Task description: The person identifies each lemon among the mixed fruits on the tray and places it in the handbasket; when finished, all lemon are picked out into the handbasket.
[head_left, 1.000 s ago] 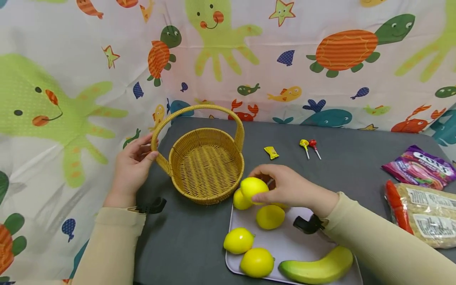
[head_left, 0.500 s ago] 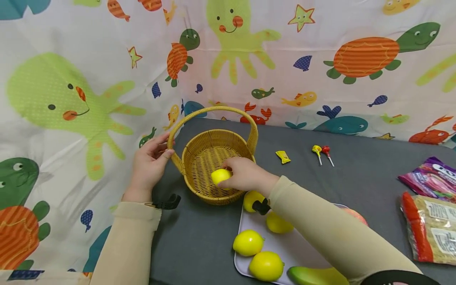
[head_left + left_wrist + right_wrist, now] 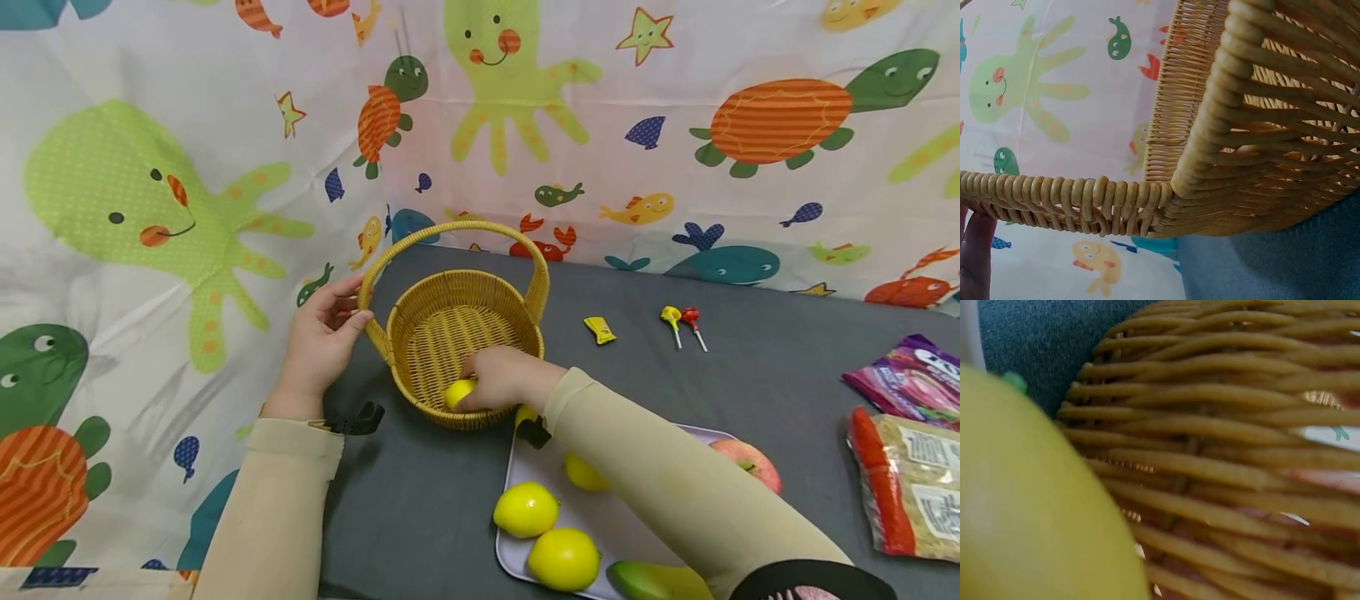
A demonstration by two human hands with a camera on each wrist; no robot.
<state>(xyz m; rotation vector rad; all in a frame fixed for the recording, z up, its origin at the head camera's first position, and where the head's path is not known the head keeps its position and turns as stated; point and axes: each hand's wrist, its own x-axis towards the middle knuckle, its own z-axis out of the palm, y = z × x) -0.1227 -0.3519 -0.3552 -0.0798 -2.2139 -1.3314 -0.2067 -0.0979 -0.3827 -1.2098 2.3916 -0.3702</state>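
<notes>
A round wicker basket (image 3: 427,333) with a tall arched handle stands on the grey table. My left hand (image 3: 318,346) holds the left side of that handle between thumb and fingers; the same handle (image 3: 1085,200) runs across the left wrist view. Down inside the basket, my right hand (image 3: 506,379) grips a yellow lemon (image 3: 459,393) low over the woven floor, near the front wall. Its fingertips are mostly hidden behind the hand. In the right wrist view, another lemon (image 3: 1035,500) fills the left side, close to the basket's outer weave (image 3: 1222,450).
A pale tray (image 3: 630,537) under my right forearm bears several lemons (image 3: 527,509), a green-yellow banana (image 3: 656,581) and an apple (image 3: 750,465). Behind lie a yellow wrapped candy (image 3: 599,329) and two lollipops (image 3: 681,317). A purple candy bag (image 3: 907,379) and a clear-wrapped package (image 3: 911,487) lie right.
My right hand has carried the lemon from above the tray leftward into the basket and lowered it. The left hand keeps its hold on the handle. The head view has shifted slightly.
</notes>
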